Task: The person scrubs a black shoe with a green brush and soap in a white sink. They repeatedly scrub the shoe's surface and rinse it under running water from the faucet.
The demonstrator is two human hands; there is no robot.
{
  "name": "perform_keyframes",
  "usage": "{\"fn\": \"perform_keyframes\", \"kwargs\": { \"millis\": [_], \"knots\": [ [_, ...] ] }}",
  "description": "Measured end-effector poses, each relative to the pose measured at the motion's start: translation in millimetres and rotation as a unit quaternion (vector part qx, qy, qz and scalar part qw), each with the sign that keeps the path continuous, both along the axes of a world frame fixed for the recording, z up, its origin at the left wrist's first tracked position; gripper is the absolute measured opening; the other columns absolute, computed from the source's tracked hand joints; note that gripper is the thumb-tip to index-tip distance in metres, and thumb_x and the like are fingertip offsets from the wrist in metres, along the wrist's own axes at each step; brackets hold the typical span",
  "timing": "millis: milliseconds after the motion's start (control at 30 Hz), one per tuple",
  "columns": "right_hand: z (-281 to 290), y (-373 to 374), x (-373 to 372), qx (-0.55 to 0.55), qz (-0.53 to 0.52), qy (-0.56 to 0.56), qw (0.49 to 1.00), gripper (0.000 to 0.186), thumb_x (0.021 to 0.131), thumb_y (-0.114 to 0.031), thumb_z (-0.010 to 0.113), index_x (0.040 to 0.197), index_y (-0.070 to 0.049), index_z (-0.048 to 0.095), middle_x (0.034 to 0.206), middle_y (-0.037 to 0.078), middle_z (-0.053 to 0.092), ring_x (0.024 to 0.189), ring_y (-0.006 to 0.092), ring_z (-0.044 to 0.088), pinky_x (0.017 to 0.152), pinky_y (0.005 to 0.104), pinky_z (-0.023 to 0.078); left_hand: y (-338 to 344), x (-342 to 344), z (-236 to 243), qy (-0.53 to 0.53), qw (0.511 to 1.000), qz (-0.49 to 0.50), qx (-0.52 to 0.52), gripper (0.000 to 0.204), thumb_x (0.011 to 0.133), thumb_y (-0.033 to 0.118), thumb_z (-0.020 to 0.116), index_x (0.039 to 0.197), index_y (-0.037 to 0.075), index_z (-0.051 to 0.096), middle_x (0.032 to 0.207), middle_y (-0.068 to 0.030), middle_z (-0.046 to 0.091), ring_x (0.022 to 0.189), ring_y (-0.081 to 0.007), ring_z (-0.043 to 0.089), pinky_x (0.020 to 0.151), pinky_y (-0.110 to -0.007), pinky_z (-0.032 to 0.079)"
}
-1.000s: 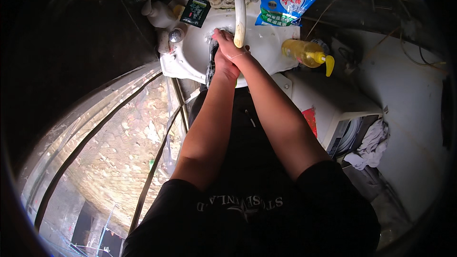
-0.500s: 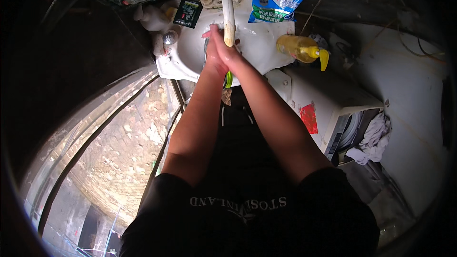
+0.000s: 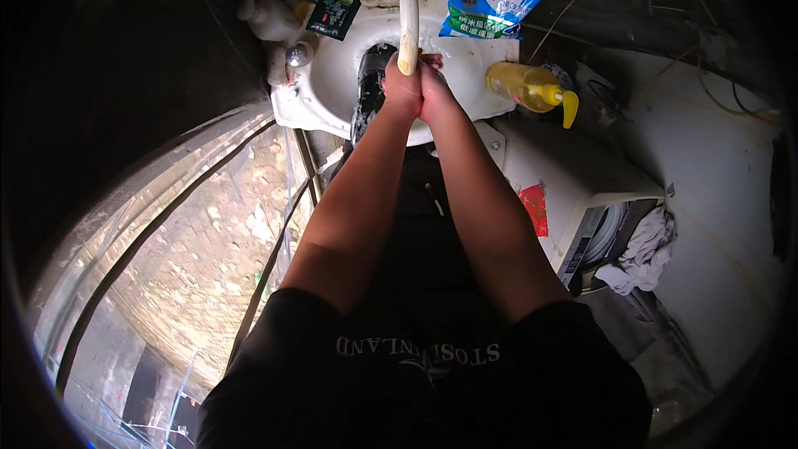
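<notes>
Under the pale curved spout (image 3: pixel 405 8) of the white sink (image 3: pixel 332 83), my left hand (image 3: pixel 401 90) and my right hand (image 3: pixel 433 93) are pressed together, both with fingers closed. The spout and the hands themselves hide much of the fingers and whatever is between them. An elongated black object (image 3: pixel 367 96) with whitish, foam-like streaks lies beside my left hand, reaching over the sink's front edge; I cannot make out what it is.
Around the sink are a blue bag (image 3: pixel 490 0), a yellow pump bottle (image 3: pixel 524 87), a dark sachet (image 3: pixel 332 10) and a pale bottle (image 3: pixel 262 17). Below right stands a white appliance (image 3: pixel 565 175) with bunched cloth (image 3: pixel 648 254); a glazed opening (image 3: pixel 233 224) fills the lower left.
Compared with half a second ago, my joined hands sit farther right with fingers drawn in. More of the black object shows, and a green item that showed below my hands is out of sight.
</notes>
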State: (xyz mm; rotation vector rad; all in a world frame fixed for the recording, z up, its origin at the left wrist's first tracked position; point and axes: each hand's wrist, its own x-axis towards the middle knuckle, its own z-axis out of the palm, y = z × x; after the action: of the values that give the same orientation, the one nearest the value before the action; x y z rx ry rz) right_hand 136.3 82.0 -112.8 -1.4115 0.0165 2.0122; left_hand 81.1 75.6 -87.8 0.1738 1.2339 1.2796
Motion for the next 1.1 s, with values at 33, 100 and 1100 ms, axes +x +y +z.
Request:
{"fn": "perform_keyframes", "kwargs": {
  "millis": [33,100,1100],
  "knots": [
    [37,-1,-1,-0.023,0.005,0.021,1.0,0.037,0.099,-0.031,0.063,0.132,-0.014,0.057,0.122,0.013,0.066,0.106,0.0281,0.068,0.089,0.0455,0.057,-4,-4,4,0.234,0.97,-0.059,0.0,0.042,0.101,0.036,0.052,0.118,-0.002,0.059,0.097,-0.0226,0.073,0.084,-0.035,0.072,0.08,-0.043,0.056],
    [46,0,6,-0.018,0.013,0.077,0.997,0.038,0.102,-0.033,0.059,0.134,-0.012,0.057,0.125,0.014,0.065,0.108,0.0293,0.067,0.091,0.0452,0.057,-4,-10,20,0.373,0.909,-0.182,-0.036,0.04,0.1,0.039,0.055,0.115,0.003,0.063,0.099,-0.0225,0.073,0.089,-0.0378,0.071,0.081,-0.045,0.056],
    [25,17,-7,0.079,-0.052,-0.141,0.986,0.025,0.088,-0.011,0.072,0.11,-0.009,0.061,0.107,0.003,0.068,0.094,0.0155,0.065,0.084,0.0318,0.053,6,-7,15,-0.156,0.987,0.042,-0.009,0.032,0.1,0.02,0.054,0.12,-0.002,0.065,0.107,-0.0167,0.073,0.098,-0.0318,0.07,0.092,-0.04,0.054]
  ]
}}
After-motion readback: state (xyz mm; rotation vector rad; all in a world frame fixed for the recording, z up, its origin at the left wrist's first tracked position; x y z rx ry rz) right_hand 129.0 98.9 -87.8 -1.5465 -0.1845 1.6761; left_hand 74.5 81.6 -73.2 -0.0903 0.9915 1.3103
